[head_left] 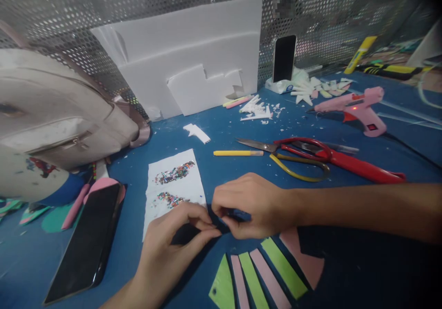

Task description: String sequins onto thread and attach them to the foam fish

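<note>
My left hand [169, 244] is closed in a pinch, thumb and index fingertips together, at the lower right corner of a white sheet [154, 171]. Two patches of multicoloured sequins [174, 173] lie on that sheet. Close beside it, my right hand [253, 203] is also closed, thumb against curled fingers. Anything between either hand's fingertips is too small or hidden to make out. Below the hands are green strips [283, 267] and pink strips [269, 276] laid in a fan, with a wider pink piece [309, 263] at the right end.
Beyond my hands lie a yellow pen [238, 153], red-and-yellow scissors [300, 152] and a pink glue gun [362, 108], its light lit. A black phone [84, 244] and a bag [62, 106] are at left. White boards [193, 60] lean against the mesh behind paper scraps [255, 108].
</note>
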Available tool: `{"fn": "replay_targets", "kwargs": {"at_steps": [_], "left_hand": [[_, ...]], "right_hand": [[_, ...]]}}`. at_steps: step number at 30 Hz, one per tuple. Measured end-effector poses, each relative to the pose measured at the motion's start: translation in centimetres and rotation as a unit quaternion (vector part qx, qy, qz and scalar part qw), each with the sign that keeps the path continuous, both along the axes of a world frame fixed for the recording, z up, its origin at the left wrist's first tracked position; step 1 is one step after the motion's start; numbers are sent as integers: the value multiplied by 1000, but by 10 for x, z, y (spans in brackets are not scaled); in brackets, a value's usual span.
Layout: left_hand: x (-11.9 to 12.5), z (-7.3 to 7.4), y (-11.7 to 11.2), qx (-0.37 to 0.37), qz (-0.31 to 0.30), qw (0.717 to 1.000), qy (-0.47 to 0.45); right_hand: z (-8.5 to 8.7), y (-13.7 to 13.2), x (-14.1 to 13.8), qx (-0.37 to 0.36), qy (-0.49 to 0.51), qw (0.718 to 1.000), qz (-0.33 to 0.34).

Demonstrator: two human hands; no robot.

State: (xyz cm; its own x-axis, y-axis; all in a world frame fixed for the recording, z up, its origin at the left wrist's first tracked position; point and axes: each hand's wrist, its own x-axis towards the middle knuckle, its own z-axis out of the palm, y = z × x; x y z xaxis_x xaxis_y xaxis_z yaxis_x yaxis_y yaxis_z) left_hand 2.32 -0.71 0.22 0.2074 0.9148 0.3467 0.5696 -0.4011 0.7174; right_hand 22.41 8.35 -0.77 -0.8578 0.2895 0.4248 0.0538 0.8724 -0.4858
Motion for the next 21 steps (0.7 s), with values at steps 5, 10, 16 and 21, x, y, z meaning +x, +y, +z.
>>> {"fn": "replay_targets", "kwargs": {"at_steps": [5,10,16,21], "left_hand": [[-1,0,1,2,7,1000,6],[-1,0,1,-3,9,1000,8],[-1,-1,1,5,5,1000,10],[-2,0,1,3,-29,999,30]], "right_hand": [[-3,2,-1,0,1,1000,24],[-6,3,-2,19,16,999,36],[-3,1,-1,18,6,1000,25],[-2,0,0,13,-4,1000,22]]}}
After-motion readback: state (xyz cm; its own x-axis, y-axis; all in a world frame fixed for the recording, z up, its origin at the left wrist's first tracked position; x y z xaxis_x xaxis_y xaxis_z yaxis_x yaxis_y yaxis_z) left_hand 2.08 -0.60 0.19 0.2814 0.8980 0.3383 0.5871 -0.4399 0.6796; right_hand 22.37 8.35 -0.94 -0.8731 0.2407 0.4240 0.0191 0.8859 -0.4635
